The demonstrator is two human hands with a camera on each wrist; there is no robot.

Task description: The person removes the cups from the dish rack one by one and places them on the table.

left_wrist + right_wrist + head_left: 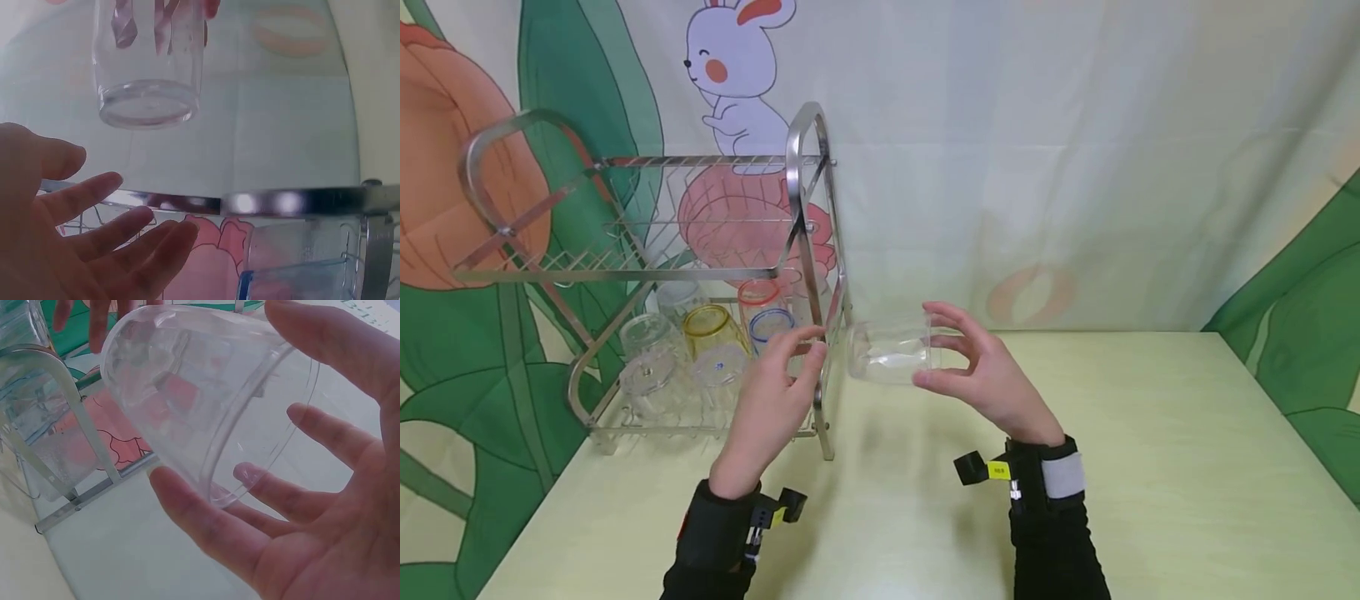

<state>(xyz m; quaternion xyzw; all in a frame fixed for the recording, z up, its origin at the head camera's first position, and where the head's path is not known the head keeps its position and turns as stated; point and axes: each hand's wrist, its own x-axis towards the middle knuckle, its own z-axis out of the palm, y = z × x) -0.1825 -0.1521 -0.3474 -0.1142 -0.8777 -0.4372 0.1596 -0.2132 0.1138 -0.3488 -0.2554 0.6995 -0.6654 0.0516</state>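
Clear plastic tumbler (891, 354) is on its side in mid-air, just right of the two-tier steel wire dish rack (662, 275), its base pointing at the rack. Your right hand (992, 375) holds it w/ thumb under the rim end & fingers curled over the top; in the wrist view only fingertips look to bear on the wall, palm is off it. Your left hand (771, 400) is spread wide, fingers straight, holding nothing, its tips near the rack's front upright (811, 250).

Risks, as I judge them:
- A fingertip-only grip on slick plastic could let the cup roll out & drop to the pale green table (1150, 467).
- The cup base may knock the upright if you go in at this angle.
- Lower shelf is crowded w/ upturned cups, incl. a yellow-tinted tumbler (713, 329) & a blue-rimmed glass (772, 327); a clumsy entry could topple them.
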